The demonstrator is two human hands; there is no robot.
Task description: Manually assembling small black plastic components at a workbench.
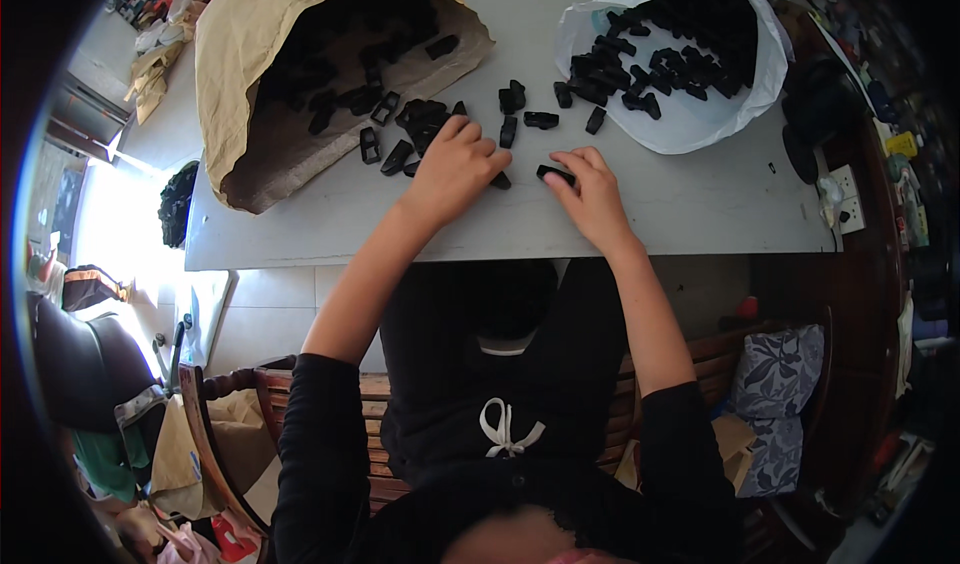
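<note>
Between the thumb and fingers of my right hand (pixel 592 196) is a small black plastic part (pixel 553 173), held just above the grey table. My left hand (pixel 458 169) is curled over the loose parts, its fingertips pointing down and mostly hidden from sight. Another black part (pixel 501 180) shows at the edge of that hand; whether the fingers grip it is hidden. Left of my left hand lie several more, among them one with an open frame shape (pixel 370 145). A few black parts (pixel 541 120) are scattered on the table beyond my hands.
A large brown paper bag (pixel 225 94) lies on its side at the left, mouth toward me, with black parts inside. At the right, an open white plastic bag (pixel 690 134) holds many more. The grey table's (pixel 700 219) front edge runs below my wrists.
</note>
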